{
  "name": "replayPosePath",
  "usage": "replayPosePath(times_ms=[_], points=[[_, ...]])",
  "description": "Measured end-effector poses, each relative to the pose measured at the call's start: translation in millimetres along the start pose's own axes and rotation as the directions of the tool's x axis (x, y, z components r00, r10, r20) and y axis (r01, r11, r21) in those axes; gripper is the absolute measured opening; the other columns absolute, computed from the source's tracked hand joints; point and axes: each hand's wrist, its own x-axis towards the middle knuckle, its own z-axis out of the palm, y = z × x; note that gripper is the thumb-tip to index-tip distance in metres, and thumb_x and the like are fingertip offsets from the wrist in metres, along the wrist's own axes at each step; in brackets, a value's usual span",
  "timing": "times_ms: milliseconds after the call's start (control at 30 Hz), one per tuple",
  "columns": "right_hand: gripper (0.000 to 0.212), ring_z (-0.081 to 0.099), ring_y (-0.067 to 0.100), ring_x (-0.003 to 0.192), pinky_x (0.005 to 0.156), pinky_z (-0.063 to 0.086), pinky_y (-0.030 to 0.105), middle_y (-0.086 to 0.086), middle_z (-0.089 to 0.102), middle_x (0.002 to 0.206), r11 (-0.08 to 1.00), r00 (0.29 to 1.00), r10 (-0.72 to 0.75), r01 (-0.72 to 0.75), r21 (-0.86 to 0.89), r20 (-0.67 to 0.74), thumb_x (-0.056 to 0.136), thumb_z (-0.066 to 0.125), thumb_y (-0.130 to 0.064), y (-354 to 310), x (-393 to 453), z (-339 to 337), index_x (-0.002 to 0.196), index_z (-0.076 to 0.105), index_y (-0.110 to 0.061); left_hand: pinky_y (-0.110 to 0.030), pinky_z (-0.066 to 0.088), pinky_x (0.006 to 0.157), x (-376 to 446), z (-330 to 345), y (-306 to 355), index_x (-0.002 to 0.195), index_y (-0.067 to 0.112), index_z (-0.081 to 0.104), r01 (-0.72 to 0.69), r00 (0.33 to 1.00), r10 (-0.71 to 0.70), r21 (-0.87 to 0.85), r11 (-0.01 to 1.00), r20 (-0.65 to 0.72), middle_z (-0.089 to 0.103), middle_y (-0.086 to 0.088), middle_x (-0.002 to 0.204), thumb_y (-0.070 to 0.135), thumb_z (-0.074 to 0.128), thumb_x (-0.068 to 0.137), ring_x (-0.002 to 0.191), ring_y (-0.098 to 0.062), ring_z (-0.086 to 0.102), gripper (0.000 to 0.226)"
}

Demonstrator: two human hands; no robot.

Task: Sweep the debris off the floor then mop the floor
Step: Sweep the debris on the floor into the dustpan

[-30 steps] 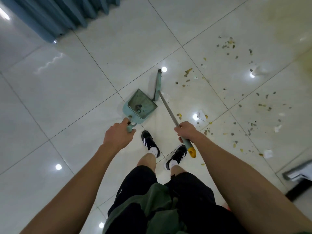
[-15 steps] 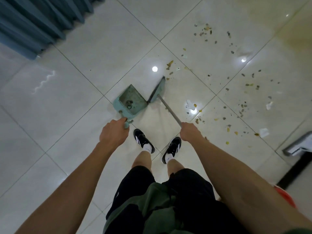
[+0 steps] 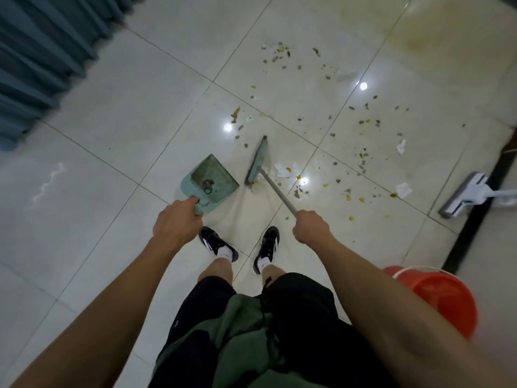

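So right now the left hand (image 3: 176,222) is wrapped around the short handle of the teal dustpan (image 3: 210,178), and the right hand (image 3: 312,227) is fisted around the metal pole of the broom (image 3: 258,161), pretty high up the shaft. The broom head sits on the floor (image 3: 117,130) just to the right of the dustpan, a small gap between them, and the dustpan already has a little clump of stuff in it. The debris (image 3: 361,159) is scattered mostly to the right of and beyond the broom head: small dry bits, yellowish flakes, a few torn paper scraps. My guess is all of that is super light and will skitter on glossy tile, so short gentle strokes toward the pan make more sense than big swings. Broom and pan both look like light plastic, easy one-handed, and the grips as they are seem fine. The white mop (image 3: 465,196) lies well right of the broom and its handle runs out of frame. The red bucket (image 3: 439,299) is nearer the person than the mop, half hidden behind the right forearm, so no idea whether there's water in it. The top end of the broom pole is hidden by the fist, and the broom head is a bit blurred.
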Motion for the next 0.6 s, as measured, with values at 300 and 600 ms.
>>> replayPosePath(times_ms=[300, 600], points=[[0.031, 0.053, 0.021, 0.075, 0.057, 0.040, 0.029, 0.006, 0.063, 0.106, 0.998, 0.998, -0.014, 0.018, 0.068, -0.058, 0.094, 0.052, -0.016, -3.5, 8.0, -13.8, 0.125, 0.057, -0.012, -0.031, 0.045, 0.061, 12.0, -28.1, 14.3, 0.128, 0.031, 0.062, -0.030, 0.998, 0.031, 0.016, 0.999, -0.059, 0.069, -0.005, 0.097, 0.027, 0.055, 0.090, 0.072, -0.024, 0.060, 0.039], [0.023, 0.054, 0.022, 0.077, 0.059, 0.041, 0.030, 0.009, 0.064, 0.108, 0.991, 0.996, -0.054, 0.063, 0.118, -0.072, 0.099, 0.049, -0.020, -71.0, 50.8, -46.4, 0.117, 0.059, -0.010, -0.033, 0.051, 0.063, 58.9, -71.6, -33.5, 0.126, 0.029, 0.063, -0.012, 0.995, 0.010, -0.018, 1.000, -0.101, 0.069, -0.005, 0.094, 0.029, 0.055, 0.091, 0.073, -0.026, 0.062, 0.037]])
